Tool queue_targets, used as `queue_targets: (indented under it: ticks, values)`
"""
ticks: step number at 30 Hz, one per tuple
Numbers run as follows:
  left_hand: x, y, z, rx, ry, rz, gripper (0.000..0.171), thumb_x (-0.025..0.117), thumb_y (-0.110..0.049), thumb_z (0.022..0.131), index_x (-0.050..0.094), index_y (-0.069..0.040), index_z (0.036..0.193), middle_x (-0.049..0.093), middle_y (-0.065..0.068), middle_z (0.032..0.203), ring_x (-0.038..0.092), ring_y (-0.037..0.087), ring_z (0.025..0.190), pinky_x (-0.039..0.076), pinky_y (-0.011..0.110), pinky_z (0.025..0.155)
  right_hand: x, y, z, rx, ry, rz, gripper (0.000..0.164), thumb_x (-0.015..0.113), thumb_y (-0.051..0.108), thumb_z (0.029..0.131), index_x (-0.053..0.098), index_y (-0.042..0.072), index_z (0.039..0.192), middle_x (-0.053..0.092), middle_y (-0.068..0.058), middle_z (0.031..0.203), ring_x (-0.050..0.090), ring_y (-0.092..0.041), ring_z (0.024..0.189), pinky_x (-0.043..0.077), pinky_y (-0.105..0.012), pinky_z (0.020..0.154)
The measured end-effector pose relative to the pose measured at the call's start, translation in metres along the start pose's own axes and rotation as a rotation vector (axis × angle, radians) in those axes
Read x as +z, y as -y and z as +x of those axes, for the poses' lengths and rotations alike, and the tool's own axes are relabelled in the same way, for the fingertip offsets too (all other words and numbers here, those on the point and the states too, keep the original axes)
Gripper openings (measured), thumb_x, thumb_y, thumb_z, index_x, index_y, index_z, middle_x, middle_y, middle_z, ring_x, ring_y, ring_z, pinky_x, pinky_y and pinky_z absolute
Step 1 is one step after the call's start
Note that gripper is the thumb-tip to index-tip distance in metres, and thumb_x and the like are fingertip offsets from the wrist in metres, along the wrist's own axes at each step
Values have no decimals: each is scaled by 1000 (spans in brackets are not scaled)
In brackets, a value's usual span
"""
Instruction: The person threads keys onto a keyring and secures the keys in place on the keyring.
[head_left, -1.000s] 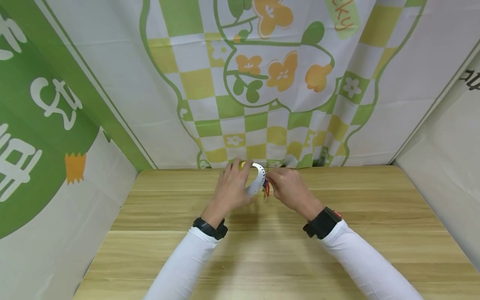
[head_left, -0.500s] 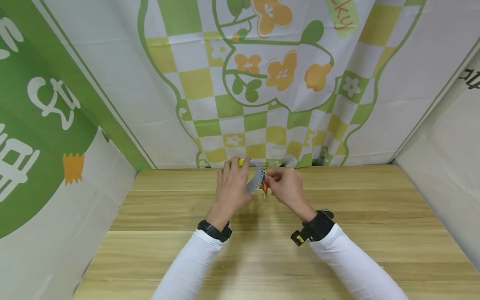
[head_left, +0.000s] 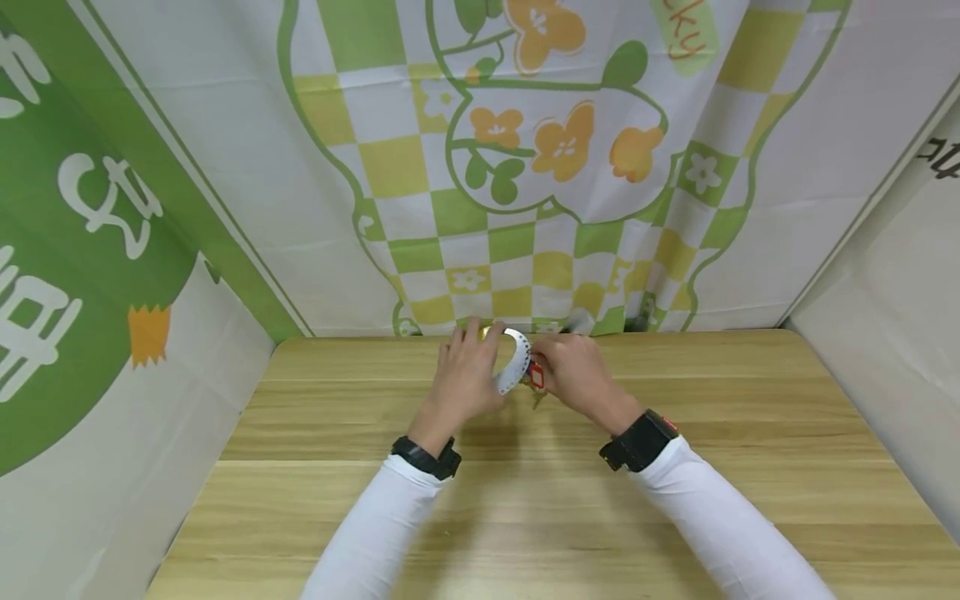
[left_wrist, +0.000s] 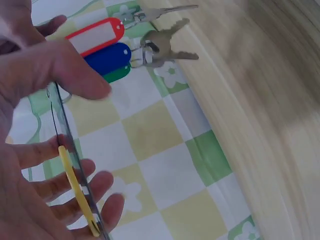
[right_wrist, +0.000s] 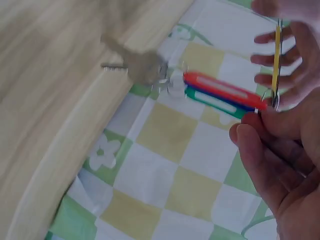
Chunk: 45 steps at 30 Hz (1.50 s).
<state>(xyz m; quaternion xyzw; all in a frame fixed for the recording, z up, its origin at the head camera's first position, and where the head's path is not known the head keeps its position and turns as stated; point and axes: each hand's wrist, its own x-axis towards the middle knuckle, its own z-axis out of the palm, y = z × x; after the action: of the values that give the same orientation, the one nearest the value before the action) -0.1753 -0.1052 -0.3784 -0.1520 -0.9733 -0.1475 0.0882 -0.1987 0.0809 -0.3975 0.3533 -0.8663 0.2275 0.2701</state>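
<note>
- White curved band, dotted with small holes, is held up over the table's far edge, at the centre of the clock in the head view; a yellow strip shows on it towards 11 o'clock.
- Red tag, blue tag and green tag are stacked together just beside the band, at 4 o'clock.
- Metal keys dangle from the tags' ends, at 5 o'clock.
- Left hand, between 8 and 9 o'clock, is partly closed and grips the band between thumb and curved fingers.
- Right hand, between 3 and 4 o'clock, is nearly closed, thumb and forefinger pinching the tags' ends near the band.
- Black straps circle both wrists, above white sleeves at 5 and 7 o'clock.
- Wooden tabletop spreads towards 6 o'clock.
- Checked, flowered cloth hangs at 12 o'clock.
</note>
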Motion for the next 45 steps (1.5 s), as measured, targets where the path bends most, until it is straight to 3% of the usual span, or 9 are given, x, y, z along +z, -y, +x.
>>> queue_targets:
  ticks: [3, 9, 11, 13, 19, 27, 31, 40, 45]
  values:
    - [-1, 2, 1, -17, 30, -36, 108, 96, -16, 54, 46, -7, 149, 45, 24, 141, 50, 44, 120, 47, 60, 92, -2, -2, 1, 15, 41, 23, 10, 76, -1, 85, 71, 6, 78, 66, -1, 69, 61, -16, 58, 51, -36, 53]
    - [-1, -1, 2, -66, 35, -19, 106, 94, -18, 58, 43, -8, 151, 43, 25, 144, 47, 46, 124, 45, 62, 95, -5, 3, 4, 406, 75, 250, 7, 75, 6, 88, 79, 2, 85, 73, -6, 72, 64, -11, 53, 54, -30, 52]
    - [0, -3, 2, -75, 29, -6, 108, 95, -20, 58, 43, -7, 151, 43, 25, 144, 47, 47, 124, 45, 62, 95, -7, 6, 5, 488, 74, 291, 9, 74, 6, 89, 79, 1, 84, 73, -7, 70, 62, -11, 49, 53, -30, 50]
    - [1, -4, 2, -76, 25, 2, 109, 96, -20, 57, 42, -6, 151, 42, 26, 143, 47, 47, 124, 46, 62, 94, -7, 8, 6, 509, 88, 295, 10, 71, 6, 89, 79, 1, 83, 72, -7, 69, 59, -11, 46, 51, -30, 48]
    - [1, -5, 2, -79, 54, -32, 107, 97, -19, 57, 45, -7, 149, 43, 26, 141, 47, 46, 122, 47, 63, 92, -7, 5, 7, 398, 115, 222, 9, 73, 1, 85, 80, 5, 81, 70, -1, 67, 58, -9, 53, 51, -35, 58]
    - [-4, 0, 2, -86, 162, -135, 112, 97, -17, 56, 41, -8, 153, 41, 26, 147, 44, 49, 129, 43, 67, 98, -8, -5, 10, 58, 166, 62, 14, 75, -1, 84, 73, 8, 73, 60, 2, 61, 47, -8, 52, 45, -31, 53]
    - [-5, 2, 3, -98, 192, -185, 111, 95, -12, 57, 41, -6, 154, 39, 27, 150, 42, 49, 132, 41, 67, 100, -8, -9, 10, -32, 182, 36, 21, 72, -2, 84, 66, 10, 68, 51, 5, 58, 41, -8, 51, 38, -27, 50]
    - [-8, 3, 4, -91, 214, -171, 105, 94, -17, 60, 44, -3, 151, 43, 26, 144, 47, 46, 125, 48, 63, 93, -13, -10, 14, 58, 290, 161, 8, 70, 0, 87, 77, 2, 89, 71, -2, 75, 64, -8, 63, 54, -28, 59]
    - [-7, 1, 3, -112, 202, -173, 107, 95, -17, 60, 42, -3, 153, 43, 27, 145, 45, 47, 128, 47, 63, 96, -17, -9, 16, 251, 336, 287, 8, 70, 2, 88, 78, 1, 86, 72, -3, 73, 65, -11, 61, 55, -28, 57]
